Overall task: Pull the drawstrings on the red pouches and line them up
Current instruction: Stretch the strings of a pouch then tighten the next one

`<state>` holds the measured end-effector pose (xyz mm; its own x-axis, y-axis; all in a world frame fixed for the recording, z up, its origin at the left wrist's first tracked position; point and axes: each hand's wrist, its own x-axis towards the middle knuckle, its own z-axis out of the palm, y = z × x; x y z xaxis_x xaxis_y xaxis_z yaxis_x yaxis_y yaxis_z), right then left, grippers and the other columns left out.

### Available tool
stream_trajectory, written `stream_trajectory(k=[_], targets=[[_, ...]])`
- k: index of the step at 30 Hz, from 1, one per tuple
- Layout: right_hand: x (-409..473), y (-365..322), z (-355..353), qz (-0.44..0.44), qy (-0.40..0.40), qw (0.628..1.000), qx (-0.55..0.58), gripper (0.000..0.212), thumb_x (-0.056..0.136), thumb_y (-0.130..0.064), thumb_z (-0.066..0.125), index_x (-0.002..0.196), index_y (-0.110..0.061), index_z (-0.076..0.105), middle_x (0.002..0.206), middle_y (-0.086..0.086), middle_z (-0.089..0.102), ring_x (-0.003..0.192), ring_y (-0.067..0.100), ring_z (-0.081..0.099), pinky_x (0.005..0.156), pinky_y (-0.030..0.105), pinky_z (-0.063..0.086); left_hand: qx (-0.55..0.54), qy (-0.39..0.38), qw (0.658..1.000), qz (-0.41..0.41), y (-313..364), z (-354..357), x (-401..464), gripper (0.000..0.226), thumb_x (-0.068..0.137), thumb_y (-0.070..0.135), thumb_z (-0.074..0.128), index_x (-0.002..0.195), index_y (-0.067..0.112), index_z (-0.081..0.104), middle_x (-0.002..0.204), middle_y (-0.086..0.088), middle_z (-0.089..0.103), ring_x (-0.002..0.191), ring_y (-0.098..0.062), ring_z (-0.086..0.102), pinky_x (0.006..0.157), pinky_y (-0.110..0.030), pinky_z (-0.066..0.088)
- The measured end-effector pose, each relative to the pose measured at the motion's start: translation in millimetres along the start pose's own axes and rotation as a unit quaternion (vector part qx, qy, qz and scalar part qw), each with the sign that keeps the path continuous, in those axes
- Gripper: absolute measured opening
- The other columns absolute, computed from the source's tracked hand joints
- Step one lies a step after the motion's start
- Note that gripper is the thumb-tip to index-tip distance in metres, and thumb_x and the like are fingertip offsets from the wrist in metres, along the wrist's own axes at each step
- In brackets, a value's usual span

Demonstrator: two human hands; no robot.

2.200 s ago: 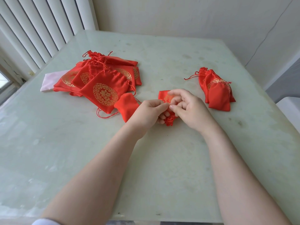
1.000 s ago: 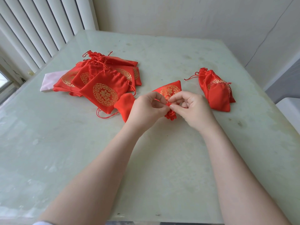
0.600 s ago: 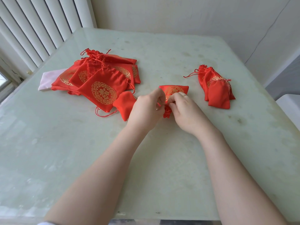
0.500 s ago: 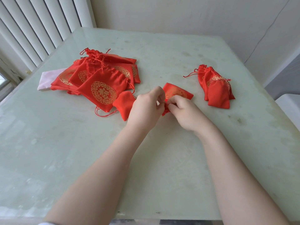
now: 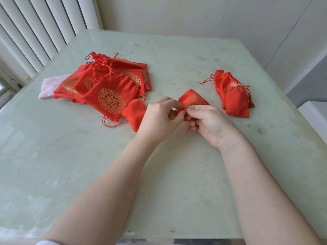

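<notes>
A small red pouch with a gold print (image 5: pixel 192 99) is held just above the table's middle, its gathered mouth toward me. My left hand (image 5: pixel 159 119) and my right hand (image 5: pixel 207 122) both pinch the pouch's neck and drawstring between thumb and fingers; a red cord end (image 5: pixel 188 130) dangles under my right hand. A loose pile of red pouches (image 5: pixel 108 87) lies to the left, a small plain one (image 5: pixel 134 114) at its near edge. A tight group of closed pouches (image 5: pixel 235 96) lies to the right.
The pale green table (image 5: pixel 88 165) stands against a wall, with a white radiator (image 5: pixel 35 29) at the far left. A pink cloth (image 5: pixel 51 84) sticks out from under the left pile. A white object (image 5: pixel 316 114) sits beyond the table's right edge.
The pouch has turned so that its bottom points away to the right. My right hand has rolled palm-up and drawn back a little, and a cord end now hangs beneath it.
</notes>
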<state>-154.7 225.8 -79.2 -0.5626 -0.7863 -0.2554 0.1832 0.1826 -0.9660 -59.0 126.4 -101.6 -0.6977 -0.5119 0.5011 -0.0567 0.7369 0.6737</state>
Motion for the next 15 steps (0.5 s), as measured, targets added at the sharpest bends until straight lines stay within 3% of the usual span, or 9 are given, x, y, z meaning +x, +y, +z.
stream_trajectory(k=[3, 9, 12, 15], targets=[[0.0, -0.4, -1.4, -0.005, 0.0, 1.0, 0.001, 0.027, 0.094, -0.004, 0.042, 0.072, -0.012, 0.055, 0.063, 0.0, 0.047, 0.055, 0.009, 0.036, 0.053, 0.021, 0.026, -0.007, -0.005, 1.0, 0.017, -1.1, 0.6, -0.8, 0.015, 0.076, 0.017, 0.064, 0.086, 0.006, 0.069, 0.085, -0.002, 0.063, 0.058, -0.001, 0.052, 0.059, -0.013, 0.044], [-0.8, -0.7, -1.9, -0.007, -0.008, 1.0, 0.014, 0.025, 0.093, -0.002, 0.045, 0.072, -0.011, 0.057, 0.049, -0.01, 0.057, 0.054, 0.009, 0.034, 0.055, 0.021, 0.026, 0.036, 0.021, 0.997, 0.057, -2.1, -1.6, -0.9, 0.011, 0.081, 0.012, 0.059, 0.081, 0.003, 0.065, 0.083, -0.007, 0.064, 0.063, -0.021, 0.062, 0.058, -0.034, 0.051], [-1.9, -2.3, -4.3, -0.019, 0.008, 0.999, 0.037, 0.02, 0.089, 0.0, 0.049, 0.075, -0.01, 0.06, 0.052, -0.008, 0.058, 0.052, 0.007, 0.032, 0.055, 0.02, 0.026, 0.007, 0.028, 0.998, 0.062, 3.5, 0.5, -2.7, 0.008, 0.083, 0.007, 0.055, 0.08, 0.003, 0.061, 0.083, -0.007, 0.061, 0.066, -0.026, 0.064, 0.057, -0.04, 0.053], [-1.2, -6.4, -5.3, -0.031, 0.065, 0.997, 0.037, 0.027, 0.086, 0.006, 0.045, 0.073, -0.015, 0.054, 0.043, -0.013, 0.048, 0.039, 0.001, 0.029, 0.049, 0.02, 0.023, 0.005, 0.043, 0.998, 0.044, 1.0, 0.7, 0.1, 0.006, 0.082, 0.005, 0.053, 0.078, 0.002, 0.057, 0.078, -0.003, 0.055, 0.066, -0.028, 0.062, 0.058, -0.041, 0.051]])
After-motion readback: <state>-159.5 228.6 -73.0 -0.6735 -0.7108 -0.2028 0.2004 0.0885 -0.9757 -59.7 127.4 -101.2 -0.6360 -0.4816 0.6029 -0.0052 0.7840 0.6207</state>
